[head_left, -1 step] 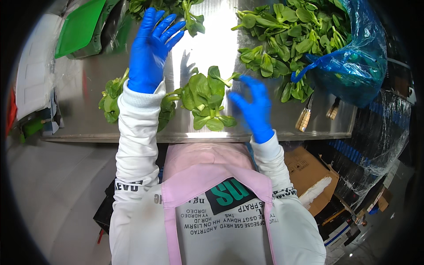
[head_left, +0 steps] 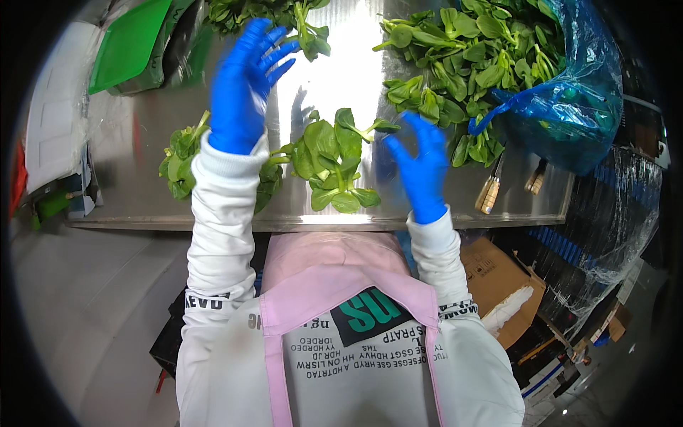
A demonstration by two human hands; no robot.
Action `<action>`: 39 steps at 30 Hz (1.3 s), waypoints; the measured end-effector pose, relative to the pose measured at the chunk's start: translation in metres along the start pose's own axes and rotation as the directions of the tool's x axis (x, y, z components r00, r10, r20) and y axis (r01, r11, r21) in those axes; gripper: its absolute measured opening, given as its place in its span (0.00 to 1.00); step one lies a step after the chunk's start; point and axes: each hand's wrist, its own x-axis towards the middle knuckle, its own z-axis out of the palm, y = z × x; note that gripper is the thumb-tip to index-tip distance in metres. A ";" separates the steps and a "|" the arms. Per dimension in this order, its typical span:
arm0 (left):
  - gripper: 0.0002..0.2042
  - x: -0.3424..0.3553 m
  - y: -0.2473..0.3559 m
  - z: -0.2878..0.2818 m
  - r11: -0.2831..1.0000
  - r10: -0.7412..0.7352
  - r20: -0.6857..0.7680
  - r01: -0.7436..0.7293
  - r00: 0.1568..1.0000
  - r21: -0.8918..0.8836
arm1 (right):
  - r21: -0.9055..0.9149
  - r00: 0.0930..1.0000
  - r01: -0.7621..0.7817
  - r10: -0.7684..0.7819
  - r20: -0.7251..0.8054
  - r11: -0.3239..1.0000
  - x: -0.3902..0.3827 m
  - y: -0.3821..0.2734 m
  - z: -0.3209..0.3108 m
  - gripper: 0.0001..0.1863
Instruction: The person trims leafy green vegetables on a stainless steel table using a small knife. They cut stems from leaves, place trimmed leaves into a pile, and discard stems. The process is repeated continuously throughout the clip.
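at the far left, a green tray [head_left: 129, 46] sits left of the left grip [head_left: 240, 99], on the metal counter [head_left: 117, 160]. the left greens [head_left: 183, 153] lie nearer the body than that grip, partly hidden by its white sleeve [head_left: 224, 203]; leaves show on both sides of the sleeve, and whether they are one bunch i cannot tell. the left grip, blue-gloved, is wide, its fingers spread. the back greens [head_left: 311, 35] lie just past its fingertips and to their right; whether they touch i cannot tell. the middle greens [head_left: 327, 153] lie on the counter between the two grips, one leaf pointing toward the right grip [head_left: 420, 167]. that grip, gloved alike, is wide too, thumb apart from the fingers, just beside that leaf. the right pile [head_left: 473, 53] spreads beyond it and to its right. two wooden handles [head_left: 488, 196] lie right of it, and farther right is a blue bag [head_left: 587, 107], against the pile.
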 end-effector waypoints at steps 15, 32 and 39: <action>0.17 -0.077 -0.112 -0.007 0.869 -0.493 0.221 0.467 0.841 0.162 | 0.704 0.849 -0.524 0.228 0.477 0.480 0.016 0.061 -0.040 0.17; 0.18 -0.086 -0.112 0.020 0.647 -0.321 0.329 -0.048 0.888 0.761 | 0.290 0.671 -0.459 0.114 0.732 0.840 0.019 0.005 -0.027 0.14; 0.13 -0.076 -0.105 0.009 0.774 -0.605 0.023 0.582 0.796 0.249 | 0.606 0.870 -0.491 0.381 0.313 0.626 0.014 0.004 -0.024 0.13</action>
